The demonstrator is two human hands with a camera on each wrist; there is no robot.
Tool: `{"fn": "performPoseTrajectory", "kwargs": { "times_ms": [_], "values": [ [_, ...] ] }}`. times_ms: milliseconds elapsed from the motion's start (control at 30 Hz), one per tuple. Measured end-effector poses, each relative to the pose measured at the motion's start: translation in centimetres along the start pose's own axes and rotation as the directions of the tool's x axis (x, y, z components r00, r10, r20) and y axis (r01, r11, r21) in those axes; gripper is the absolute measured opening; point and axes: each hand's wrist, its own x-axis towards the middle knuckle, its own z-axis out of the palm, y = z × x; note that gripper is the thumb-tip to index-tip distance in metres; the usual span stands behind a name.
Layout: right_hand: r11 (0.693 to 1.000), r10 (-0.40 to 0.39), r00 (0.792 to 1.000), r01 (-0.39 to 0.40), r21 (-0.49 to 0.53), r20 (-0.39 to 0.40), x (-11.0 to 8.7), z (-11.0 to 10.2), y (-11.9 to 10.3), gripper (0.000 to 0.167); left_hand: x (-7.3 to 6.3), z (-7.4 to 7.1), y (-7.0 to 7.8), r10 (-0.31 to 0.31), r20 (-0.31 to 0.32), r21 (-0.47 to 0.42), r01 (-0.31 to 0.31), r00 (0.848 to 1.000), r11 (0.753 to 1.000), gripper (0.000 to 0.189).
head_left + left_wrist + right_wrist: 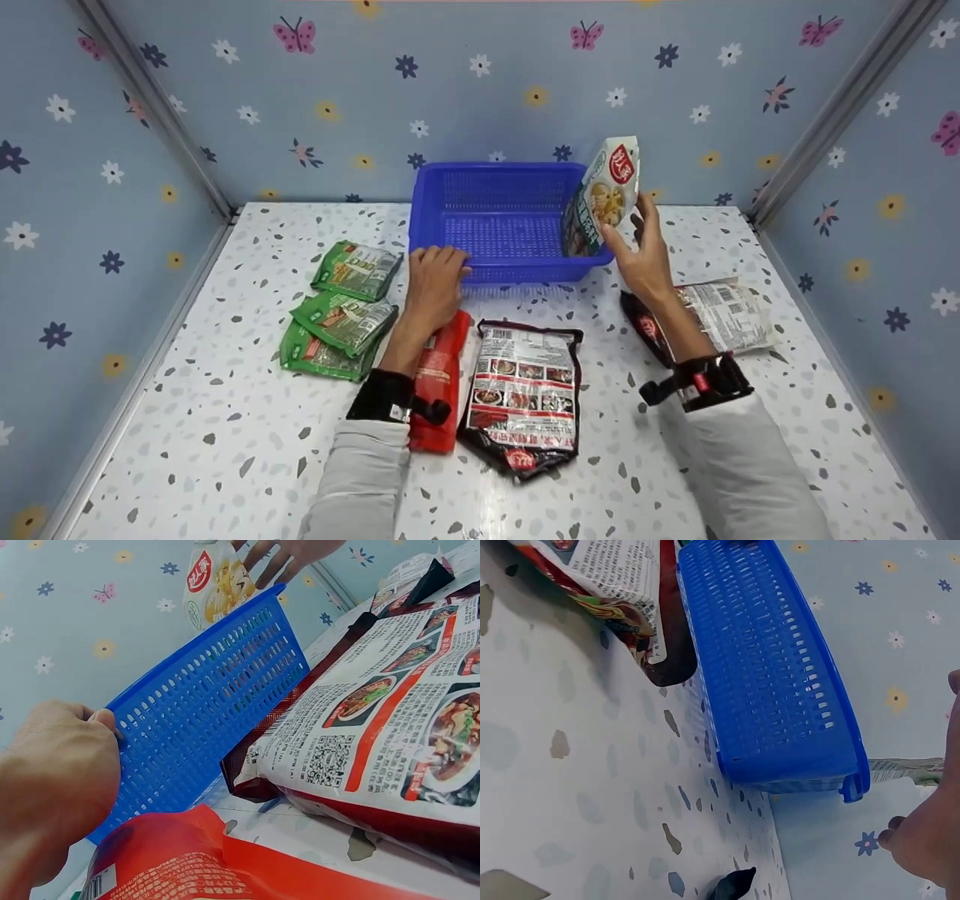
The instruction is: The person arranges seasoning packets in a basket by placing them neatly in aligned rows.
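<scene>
A blue perforated plastic basket (510, 271) stands at the back of the table. My left hand (435, 289) grips its front rim near the left corner, fingers curled over the edge. A white and dark green food pouch (604, 199) stands upright inside, leaning at the basket's right end. My right hand (643, 259) is beside that pouch, thumb near its front edge and fingers apart behind it. In the left wrist view, the right hand's fingers (274, 566) look spread and fairly straight. Whether they touch the pouch is unclear.
Several green packets (341, 322) lie at the left. Under my left forearm is a red packet (439, 382), beside a large black and white pouch (525, 390). Another pouch (727, 315) lies partly beneath my right forearm. Patterned walls (480, 90) enclose the table.
</scene>
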Motion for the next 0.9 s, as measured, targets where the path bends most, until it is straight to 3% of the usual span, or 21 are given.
{"fn": "performPoseTrajectory", "kwargs": {
  "times_ms": [267, 600, 733, 900],
  "values": [
    [0.994, -0.012, 0.997, 0.019, -0.103, 0.071, -2.6, -1.7, 0.4, 0.087, -0.1, 0.1, 0.0, -0.005, 0.024, -0.037, 0.006, 1.000, 0.999, 0.025],
    [0.947, -0.020, 0.985, 0.074, -0.314, 0.173, -5.1, -5.1, 1.7, 0.075, 0.0, 0.2, 0.0, -0.025, 0.056, -0.006, 0.026, 0.998, 1.000, 0.027],
    [0.913, -0.012, 0.978, 0.096, -0.396, 0.210, -5.2, -6.5, 2.3, 0.075, 0.0, 0.0, 0.0, -0.027, 0.064, 0.015, 0.026, 0.998, 1.000, 0.026],
    [0.843, 0.019, 0.963, 0.130, -0.522, 0.270, -4.9, -8.5, 3.1, 0.077, 0.0, -0.1, 0.0, -0.015, 0.046, 0.000, 0.015, 0.999, 1.000, 0.028]
  ]
}}
